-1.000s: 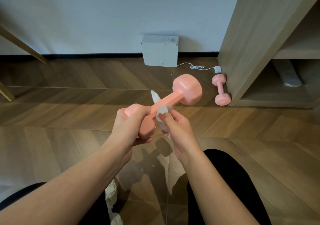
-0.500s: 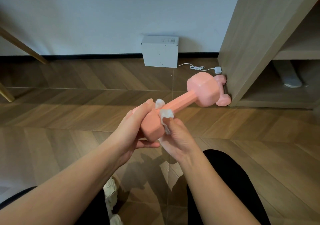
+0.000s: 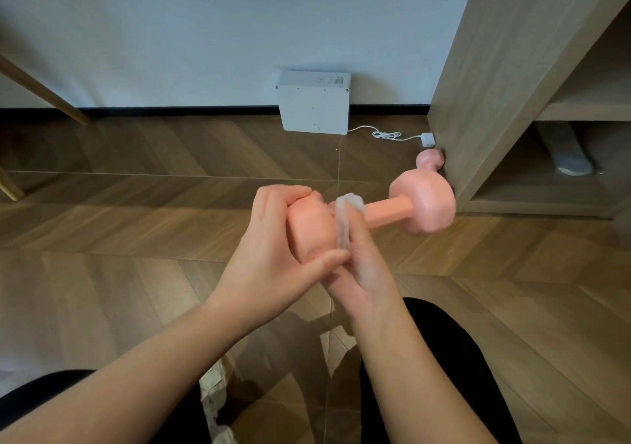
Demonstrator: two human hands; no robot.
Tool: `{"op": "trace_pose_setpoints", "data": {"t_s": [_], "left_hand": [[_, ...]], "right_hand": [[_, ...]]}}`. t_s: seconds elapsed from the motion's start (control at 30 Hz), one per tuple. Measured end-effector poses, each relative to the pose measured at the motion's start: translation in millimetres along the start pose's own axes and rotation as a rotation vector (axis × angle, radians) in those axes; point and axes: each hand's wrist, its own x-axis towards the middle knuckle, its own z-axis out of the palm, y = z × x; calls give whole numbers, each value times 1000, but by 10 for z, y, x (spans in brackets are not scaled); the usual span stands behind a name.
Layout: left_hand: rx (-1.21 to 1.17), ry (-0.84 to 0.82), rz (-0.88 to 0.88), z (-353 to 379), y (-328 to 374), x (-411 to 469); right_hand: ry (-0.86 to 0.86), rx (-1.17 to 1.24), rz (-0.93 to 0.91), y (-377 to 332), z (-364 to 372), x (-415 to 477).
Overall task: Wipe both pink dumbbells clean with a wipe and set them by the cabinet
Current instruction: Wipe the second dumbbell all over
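Now, mid-frame, our left hand (image 3: 273,238) curls its fingers round the near head of the dumbbell (image 3: 389,209) while our right hand (image 3: 365,266) pinches the wipe (image 3: 343,218) onto the handle. We should turn the bar as we wipe. The second dumbbell (image 3: 429,160) lies beside the cabinet (image 3: 495,84), upper right.

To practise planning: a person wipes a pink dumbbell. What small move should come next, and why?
Probably slide the wipe along the dumbbell toward its far head: the right hand holds it bunched by the near head, which the left hand grips.
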Motion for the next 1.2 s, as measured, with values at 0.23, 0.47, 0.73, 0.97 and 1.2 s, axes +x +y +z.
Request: {"op": "trace_pose_setpoints", "data": {"t_s": [0.23,0.47,0.73,0.97,1.2], "left_hand": [[267,-31,376,-125,104,68],[393,-46,404,-111,158,56],[228,-145,204,-39,66,6],[-676,-301,-752,-66,36,87],[-924,-208,-898,-44,-1,-1]], "right_hand": [[-48,185,32,-199,76,-122],[42,311,-18,-214,59,-133],[123,120,-94,-94,-56,-74],[74,-93,-265,-111,-39,-11],[127,-380,-180,-77,-39,27]]}}
